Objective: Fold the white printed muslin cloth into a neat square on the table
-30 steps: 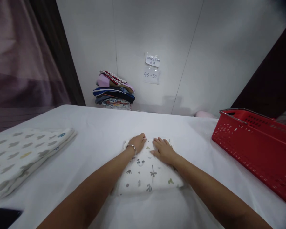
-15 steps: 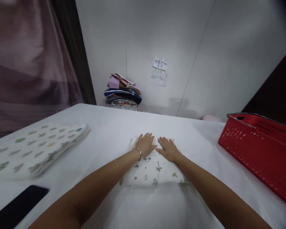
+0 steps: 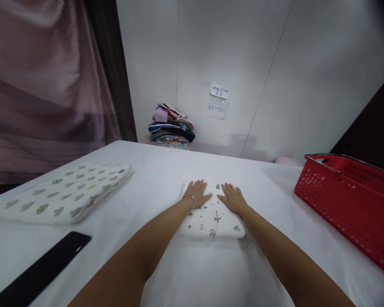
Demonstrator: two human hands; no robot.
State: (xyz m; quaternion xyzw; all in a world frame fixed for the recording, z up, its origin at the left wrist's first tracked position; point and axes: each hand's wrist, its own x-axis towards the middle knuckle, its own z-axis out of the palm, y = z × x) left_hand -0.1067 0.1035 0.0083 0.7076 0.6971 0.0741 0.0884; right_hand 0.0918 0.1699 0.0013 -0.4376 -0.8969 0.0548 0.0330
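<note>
A small folded white cloth with little plant prints (image 3: 211,219) lies on the white table (image 3: 153,179) in front of me. My left hand (image 3: 199,193), with a bracelet on its wrist, rests flat on the cloth's far left part, fingers stretched out. Beside it my right hand (image 3: 233,198) lies flat on the far right part, fingers also spread. Neither hand grips anything; both press on the cloth from above.
A larger folded white cloth with grey and green shapes (image 3: 67,194) lies at the left. A black flat object (image 3: 41,270) sits near the front left edge. A red plastic basket (image 3: 352,204) stands at the right. A stack of folded clothes (image 3: 172,126) is by the wall.
Both hands slid apart a little across the cloth, and the left hand's fingers went from curled to flat. The view shifted, so the black object shows more.
</note>
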